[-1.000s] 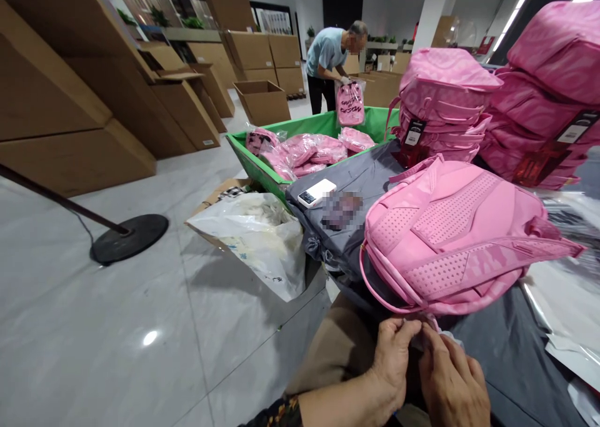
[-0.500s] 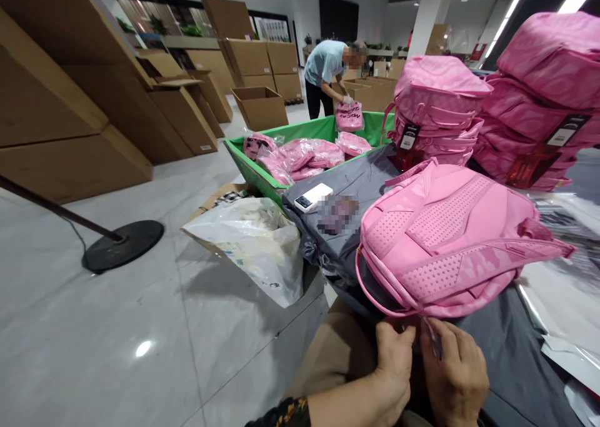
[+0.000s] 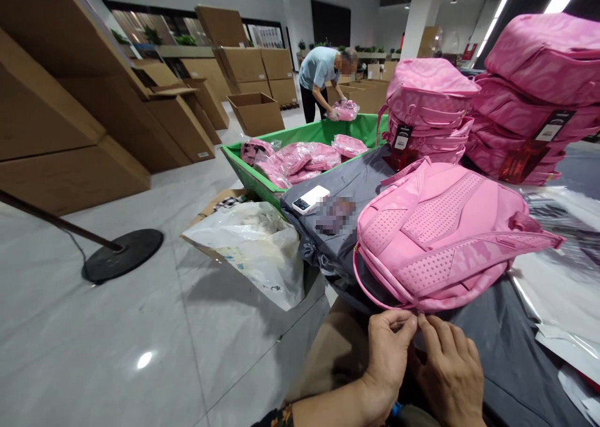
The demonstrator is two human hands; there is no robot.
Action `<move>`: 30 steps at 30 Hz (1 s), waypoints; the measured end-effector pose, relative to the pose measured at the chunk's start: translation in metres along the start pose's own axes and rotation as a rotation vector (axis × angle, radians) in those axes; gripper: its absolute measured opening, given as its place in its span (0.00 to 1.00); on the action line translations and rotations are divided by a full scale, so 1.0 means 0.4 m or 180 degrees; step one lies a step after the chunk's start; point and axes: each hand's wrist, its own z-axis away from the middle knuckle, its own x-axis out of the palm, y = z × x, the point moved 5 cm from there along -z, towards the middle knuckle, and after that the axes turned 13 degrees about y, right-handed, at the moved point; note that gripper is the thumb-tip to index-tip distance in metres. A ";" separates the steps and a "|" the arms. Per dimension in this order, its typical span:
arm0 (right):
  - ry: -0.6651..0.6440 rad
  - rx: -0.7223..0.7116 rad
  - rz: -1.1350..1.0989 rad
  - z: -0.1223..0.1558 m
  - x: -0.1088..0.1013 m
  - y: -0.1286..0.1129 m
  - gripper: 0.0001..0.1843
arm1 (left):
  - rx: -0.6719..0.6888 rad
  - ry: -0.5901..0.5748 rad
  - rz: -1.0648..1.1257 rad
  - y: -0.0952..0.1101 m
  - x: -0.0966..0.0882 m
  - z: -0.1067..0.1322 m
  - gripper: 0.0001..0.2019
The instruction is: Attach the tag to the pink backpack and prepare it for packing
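- L hand (image 3: 389, 352) & R hand (image 3: 450, 377): both bare, narrow pinch, fingertips close together at bottom edge of pink backpack (image 3: 435, 239); whatever's btwn them too small to tell
- Backpack lies on its front, padded back up: smooth, slightly glossy pink w/ dotted mesh panels, curved straps, thin loop at lower left
- Under it: grey fabric sheet (image 3: 337, 252), soft & creased, w/ white phone (image 3: 310, 199) on top, beside a blurred patch
- Just behind: 2 stacks of pink backpacks, nearer stack (image 3: 426, 108) w/ black hang tag (image 3: 402, 137), farther stack (image 3: 534, 95) at R
- L of sheet: green bin (image 3: 253, 170), slanted sides, holding pink packs in clear plastic bags (image 3: 295, 161)
- Co-worker (image 3: 319, 77) past bin, both gloved hands on bagged pink pack (image 3: 345, 110)
- White plastic sack (image 3: 248, 252), crumpled, by sheet edge, on flat cardboard
- Bg: tall brown cardboard boxes (image 3: 255, 114), glossy grey tile floor (image 3: 94, 352), round black stand base (image 3: 124, 255)
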 end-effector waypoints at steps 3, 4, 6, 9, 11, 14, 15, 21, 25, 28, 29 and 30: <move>0.0112 0.0139 -0.0008 -0.008 0.005 0.005 0.11 | 0.0342 -0.0170 -0.0323 0.027 -0.024 0.020 0.12; 0.0177 0.0238 -0.0044 -0.012 0.004 0.007 0.11 | 0.0504 -0.0121 -0.0391 0.032 -0.040 0.026 0.11; 0.0295 0.0465 -0.0152 -0.020 0.000 0.009 0.11 | 0.0637 -0.0011 -0.0357 0.023 -0.071 0.031 0.14; 0.0315 0.0745 -0.0406 -0.021 -0.002 0.010 0.11 | 0.0090 -0.0144 0.0102 -0.036 -0.076 0.020 0.23; 0.0302 0.0993 -0.0654 -0.015 -0.002 0.018 0.11 | -0.0433 -0.0274 0.0596 -0.075 -0.051 0.007 0.27; 0.0206 0.1447 -0.1080 -0.008 -0.002 0.044 0.15 | -0.1085 -0.0863 0.1241 -0.098 0.016 0.005 0.31; 0.0114 0.1600 -0.1210 -0.007 0.000 0.054 0.17 | -0.1241 -0.1100 0.1333 -0.098 0.036 0.009 0.32; -0.0492 0.2569 -0.1888 0.008 0.037 0.091 0.21 | -0.1242 -0.1245 0.1168 -0.107 0.056 0.010 0.33; -0.0087 0.2959 -0.1908 0.037 0.023 0.074 0.11 | -0.1161 -0.1062 0.0871 -0.138 0.025 0.011 0.34; 0.0233 0.3015 -0.1521 0.086 -0.044 0.091 0.09 | -0.1484 -0.0801 0.0482 -0.186 -0.011 -0.003 0.33; 0.0254 0.3123 -0.1360 0.115 -0.078 0.112 0.09 | -0.1608 -0.0605 0.0364 -0.206 -0.024 -0.017 0.33; 0.0275 0.3301 -0.1161 0.152 -0.123 0.138 0.09 | -0.1725 -0.0474 0.0243 -0.226 -0.034 -0.032 0.33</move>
